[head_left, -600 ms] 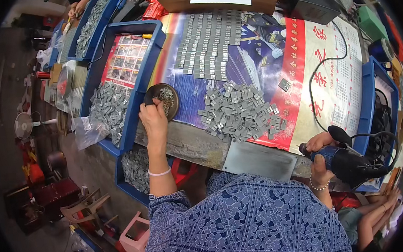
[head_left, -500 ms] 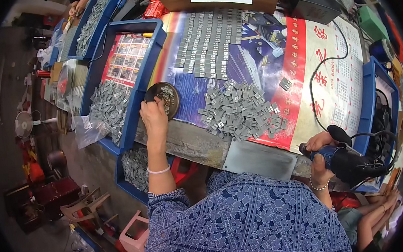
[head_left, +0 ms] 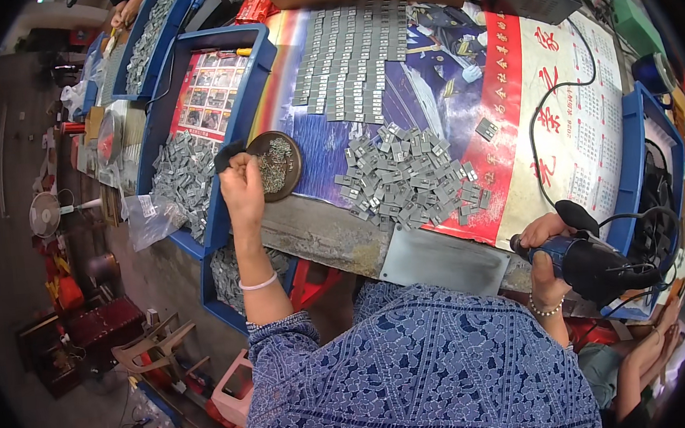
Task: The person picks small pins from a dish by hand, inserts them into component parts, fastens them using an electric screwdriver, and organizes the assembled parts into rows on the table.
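Observation:
My left hand, a black cover on one fingertip, is closed at the near left rim of a round brown dish. In the dish lie small metal screws. Whatever the curled fingers hold is hidden or too small to make out. On the right, my right hand grips a blue and black corded electric screwdriver, its tip pointing left. Between the hands, a loose heap of small grey rectangular parts lies on the poster-covered table. Farther back, similar parts stand in close rows.
Left of the dish stands a blue tray holding grey parts and a red printed sheet. Another blue tray with black cables is at right. A black cord crosses the poster. A metal plate juts from the near edge.
My left hand has drawn back left from over the dish to its rim, fingers curled, baring more screws. My right hand keeps its hold on the electric screwdriver. The view has shifted slightly.

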Demonstrator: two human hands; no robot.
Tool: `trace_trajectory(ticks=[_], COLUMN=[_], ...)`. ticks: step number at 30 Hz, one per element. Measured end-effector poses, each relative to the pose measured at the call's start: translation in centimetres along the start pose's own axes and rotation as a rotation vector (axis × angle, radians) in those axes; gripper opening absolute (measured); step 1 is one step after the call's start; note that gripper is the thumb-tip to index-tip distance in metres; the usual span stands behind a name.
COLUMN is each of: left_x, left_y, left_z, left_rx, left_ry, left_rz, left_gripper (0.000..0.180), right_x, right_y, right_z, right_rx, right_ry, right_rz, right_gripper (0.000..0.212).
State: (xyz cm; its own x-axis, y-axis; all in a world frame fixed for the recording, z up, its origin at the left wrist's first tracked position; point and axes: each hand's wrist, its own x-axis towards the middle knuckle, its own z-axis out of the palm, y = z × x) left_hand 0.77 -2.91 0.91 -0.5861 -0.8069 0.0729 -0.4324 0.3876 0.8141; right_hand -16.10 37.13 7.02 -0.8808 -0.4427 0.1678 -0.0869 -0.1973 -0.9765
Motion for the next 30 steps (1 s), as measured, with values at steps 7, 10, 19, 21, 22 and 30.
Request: trace_trajectory(ticks=[7, 10, 19, 21, 22, 30], left_x=[-0.3, -0.6, -1.4, -1.5, -1.6, -3.5], left_y=[0.7, -0.2, 0.8, 0.6, 0.5, 5.4], left_z=[0.4, 0.6, 1.1, 0.8, 0.7, 2.2], left_rx=[-0.403, -0.493, -0.691, -0.715, -0.740, -0.848], left_ry=[0.007, 0.022, 0.044, 0.022, -0.001, -0.066], left_rz=[-0.070, -0.078, -0.083, -0.095, -0.108, -0.138], left_gripper=[0.004, 0.004, 0.015, 0.015, 0.014, 0.013], right_x=[0.0, 0.0, 0.0, 0.0, 0.0, 0.0], right_y=[0.4, 0.3, 0.3, 0.2, 0.1, -0.5], right_z=[-0.2, -0.3, 0.0, 0.1, 0.1, 0.0], right_rx=[-0.026, -0.042, -0.045, -0.035, -0.044, -0.014], right_ry=[-0.026, -0.047, -0.062, -0.056, -0.052, -0.013], right_rz=[0.037, 0.056, 0.071, 0.077, 0.085, 0.070], right_gripper=[0.058, 0.057, 0.057, 0.057, 0.057, 0.062])
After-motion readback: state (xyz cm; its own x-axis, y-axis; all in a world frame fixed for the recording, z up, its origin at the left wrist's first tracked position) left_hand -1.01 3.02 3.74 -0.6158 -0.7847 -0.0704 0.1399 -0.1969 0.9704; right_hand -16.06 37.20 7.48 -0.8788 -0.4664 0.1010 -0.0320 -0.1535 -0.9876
